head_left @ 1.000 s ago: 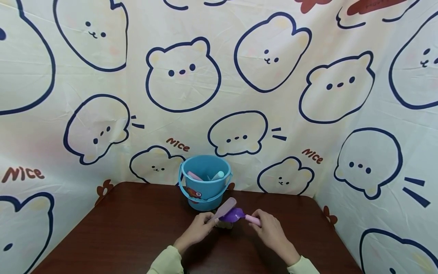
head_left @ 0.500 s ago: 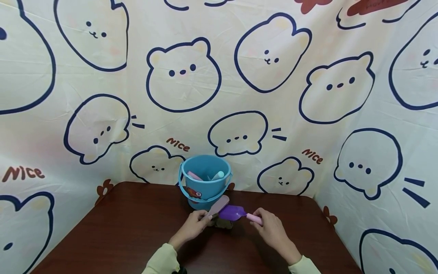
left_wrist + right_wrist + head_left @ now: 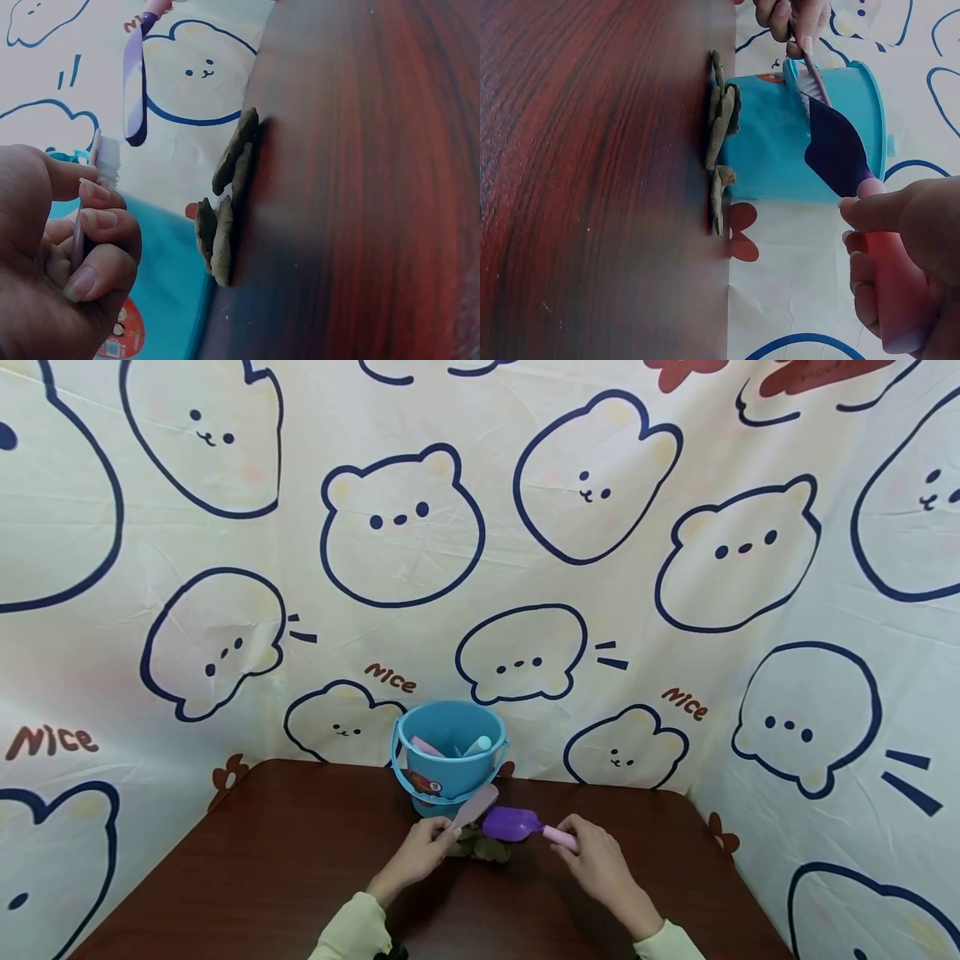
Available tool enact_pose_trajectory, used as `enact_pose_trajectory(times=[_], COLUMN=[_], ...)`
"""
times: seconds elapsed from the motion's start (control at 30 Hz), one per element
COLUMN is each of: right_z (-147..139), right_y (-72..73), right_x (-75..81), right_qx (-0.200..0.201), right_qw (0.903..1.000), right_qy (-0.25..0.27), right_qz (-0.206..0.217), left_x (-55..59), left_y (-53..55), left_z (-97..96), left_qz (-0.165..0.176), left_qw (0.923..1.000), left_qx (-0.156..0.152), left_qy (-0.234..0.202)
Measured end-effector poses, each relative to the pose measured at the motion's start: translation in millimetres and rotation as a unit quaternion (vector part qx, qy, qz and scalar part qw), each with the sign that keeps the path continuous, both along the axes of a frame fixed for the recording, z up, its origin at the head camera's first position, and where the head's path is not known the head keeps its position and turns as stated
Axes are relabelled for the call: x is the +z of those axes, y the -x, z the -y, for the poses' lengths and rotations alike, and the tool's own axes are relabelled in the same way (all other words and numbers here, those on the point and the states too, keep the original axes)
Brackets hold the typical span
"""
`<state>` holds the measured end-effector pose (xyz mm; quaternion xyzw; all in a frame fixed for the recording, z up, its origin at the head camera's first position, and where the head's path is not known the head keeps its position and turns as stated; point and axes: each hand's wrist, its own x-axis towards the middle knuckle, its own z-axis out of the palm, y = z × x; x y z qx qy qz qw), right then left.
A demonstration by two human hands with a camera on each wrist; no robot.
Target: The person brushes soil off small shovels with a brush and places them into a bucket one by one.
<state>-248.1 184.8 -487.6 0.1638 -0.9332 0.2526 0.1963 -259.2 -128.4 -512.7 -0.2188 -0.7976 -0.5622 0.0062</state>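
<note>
My left hand (image 3: 415,853) grips the thin handle of a pinkish brush (image 3: 476,804), whose pale bristles show in both wrist views. A toy shovel (image 3: 512,824) with a purple blade and pink handle is held in my right hand (image 3: 596,860), thumb along the handle. The brush head slants up beside the shovel's blade, a small gap between them in the head view. Below both tools, several flat greenish-brown lumps (image 3: 232,165) lie close together on the table, partly hidden by the left hand from above. No lump shows on the blade.
A light blue bucket (image 3: 450,768) stands at the table's back, just behind the lumps, its handle hanging down in front. Inside it are a pink-ended and a pale blue-ended piece. A cloth with bear drawings hangs behind the dark wooden table (image 3: 300,860).
My left hand has drawn the brush leftward and toward me, away from the shovel's blade. The right hand has shifted slightly right with the shovel. More of the lumps shows now.
</note>
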Motion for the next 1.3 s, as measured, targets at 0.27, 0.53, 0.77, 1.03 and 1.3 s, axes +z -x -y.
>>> enact_pose_trajectory(times=[0.27, 0.53, 0.77, 1.03, 1.3], right_z=[0, 7, 11, 14, 13], right_y=[0.7, -2.2, -2.7, -4.5, -4.5], right_x=[-2.3, -5.7, -10.3, -13.3, -12.1], right_qx=[0.000, 0.000, 0.011, 0.028, 0.032], right_qw=[1.0000, 0.9998, 0.9996, 0.9991, 0.9991], right_qy=[-0.003, -0.003, -0.022, -0.025, -0.024], right_qz=[0.002, 0.021, 0.012, 0.021, 0.016], left_x=[11.7, 10.1, 8.4, 4.1, 1.6], left_y=[-6.2, -10.0, -12.7, -16.2, -15.8], left_z=[-5.5, -14.8, -26.0, -36.0, -35.4], left_qz=[-0.016, -0.026, 0.005, 0.021, 0.030], left_qw=[0.9999, 0.9994, 0.9991, 0.9975, 0.9974], left_qx=[-0.003, -0.024, -0.042, -0.066, -0.063], left_qy=[-0.005, -0.002, -0.004, -0.010, -0.012])
